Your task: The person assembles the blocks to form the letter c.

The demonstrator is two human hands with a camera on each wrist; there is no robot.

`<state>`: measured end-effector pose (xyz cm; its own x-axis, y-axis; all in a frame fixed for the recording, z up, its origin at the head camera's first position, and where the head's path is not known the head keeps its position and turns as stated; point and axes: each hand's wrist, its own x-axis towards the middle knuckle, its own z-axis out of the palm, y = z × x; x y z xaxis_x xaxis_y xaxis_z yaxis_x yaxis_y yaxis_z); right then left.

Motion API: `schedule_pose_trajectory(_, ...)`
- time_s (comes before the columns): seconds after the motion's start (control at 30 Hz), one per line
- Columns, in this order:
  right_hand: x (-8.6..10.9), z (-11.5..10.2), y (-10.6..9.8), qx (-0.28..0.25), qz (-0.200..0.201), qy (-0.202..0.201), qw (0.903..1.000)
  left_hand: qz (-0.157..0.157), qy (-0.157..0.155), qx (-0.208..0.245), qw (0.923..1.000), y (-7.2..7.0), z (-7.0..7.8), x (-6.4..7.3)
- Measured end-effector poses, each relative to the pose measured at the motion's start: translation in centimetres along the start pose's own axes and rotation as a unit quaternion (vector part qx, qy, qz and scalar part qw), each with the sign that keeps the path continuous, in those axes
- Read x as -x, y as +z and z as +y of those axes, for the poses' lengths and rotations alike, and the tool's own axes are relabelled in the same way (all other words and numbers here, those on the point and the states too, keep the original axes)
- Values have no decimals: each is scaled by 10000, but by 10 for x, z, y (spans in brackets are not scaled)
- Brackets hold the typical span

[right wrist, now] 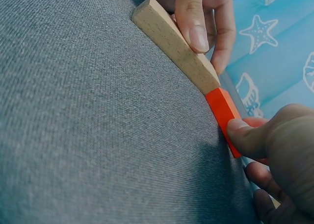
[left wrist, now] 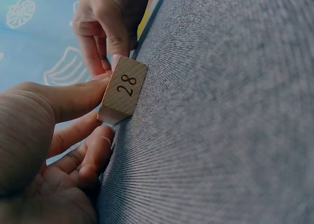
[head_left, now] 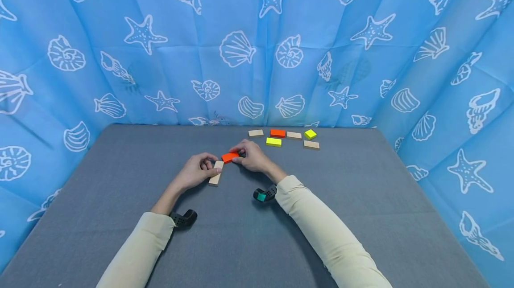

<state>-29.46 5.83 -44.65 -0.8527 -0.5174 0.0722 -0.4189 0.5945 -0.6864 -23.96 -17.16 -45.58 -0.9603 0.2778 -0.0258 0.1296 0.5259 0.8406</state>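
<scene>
My left hand [head_left: 197, 171] pinches a plain wooden block [head_left: 216, 173] between thumb and fingers, low on the grey cloth. In the left wrist view the near end of that wooden block [left wrist: 125, 89] bears the number 28. A red-orange block [head_left: 230, 158] lies just beyond it, and my right hand [head_left: 253, 158] pinches this one by its sides. The right wrist view has the far end of the wooden block [right wrist: 181, 45] meeting the end of the red-orange block [right wrist: 223, 113] at an angle.
Toward the back of the grey table [head_left: 225, 239] lie several more blocks: a red one [head_left: 277, 133], a yellow one [head_left: 274, 142], another yellow one [head_left: 310, 134] and plain wooden ones, such as one wooden block [head_left: 255, 133]. A blue shell-patterned curtain [head_left: 257, 83] stands behind.
</scene>
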Motion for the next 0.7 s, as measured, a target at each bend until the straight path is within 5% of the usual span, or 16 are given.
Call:
schedule_pose_trajectory(0.43, 3, 1, -4, -163, 3, 29, 9999, -18, 117, 81, 9999, 0, 3, 2)
schedule_pose_trajectory(0.7, 18, 12, -25, -407, 262, -262, 9985, 62, 39, 200, 9998, 0, 3, 3)
